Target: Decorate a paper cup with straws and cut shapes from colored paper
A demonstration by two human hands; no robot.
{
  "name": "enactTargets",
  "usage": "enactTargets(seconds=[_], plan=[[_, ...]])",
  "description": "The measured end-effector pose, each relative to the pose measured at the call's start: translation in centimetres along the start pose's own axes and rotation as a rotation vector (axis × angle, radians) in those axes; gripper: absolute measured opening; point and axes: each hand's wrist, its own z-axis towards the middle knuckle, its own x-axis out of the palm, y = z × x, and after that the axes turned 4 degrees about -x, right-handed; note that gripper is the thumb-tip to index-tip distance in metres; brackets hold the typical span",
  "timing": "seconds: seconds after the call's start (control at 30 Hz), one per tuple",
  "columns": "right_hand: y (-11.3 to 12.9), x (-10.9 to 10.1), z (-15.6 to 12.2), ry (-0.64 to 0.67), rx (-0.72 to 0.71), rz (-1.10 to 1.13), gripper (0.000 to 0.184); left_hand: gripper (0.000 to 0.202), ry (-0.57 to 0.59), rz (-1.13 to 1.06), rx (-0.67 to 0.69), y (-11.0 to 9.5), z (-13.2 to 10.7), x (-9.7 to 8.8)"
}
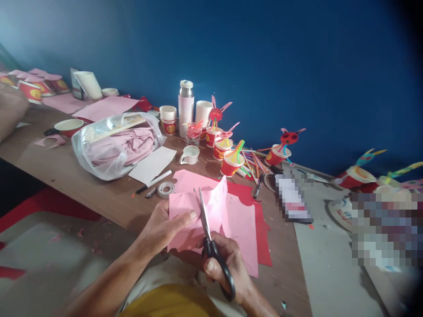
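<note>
My left hand (pixel 161 231) pinches a pink sheet of paper (pixel 218 220) with a pencilled circle on it, thumb on top. My right hand (pixel 228 264) grips black-handled scissors (pixel 211 242), whose blades are partly open and cutting up into the pink sheet beside the circle. A cut flap of the pink paper curls upward to the right of the blades. A red sheet (pixel 257 215) lies under the pink one on the brown table (pixel 99 198).
A plastic bag of pink paper (pixel 115 145), a white sheet (pixel 153 165), a tape roll (pixel 165 189), a pen, a white mug (pixel 190 155), a flask (pixel 185 108), stacked paper cups and red cups with straws and paper ears stand behind. Another person's arm shows far left.
</note>
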Motion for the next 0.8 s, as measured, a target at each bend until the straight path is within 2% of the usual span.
enactTargets(seconds=[0.4,0.8], plan=[[0.5,0.6,0.2,0.000,-0.016,0.072,0.033,0.019,0.012,-0.022,0.004,0.2,-0.1,-0.2],[-0.6,0.1,-0.4,-0.003,0.047,0.041,0.034,0.021,0.029,-0.035,-0.055,0.0,-0.2,-0.3]])
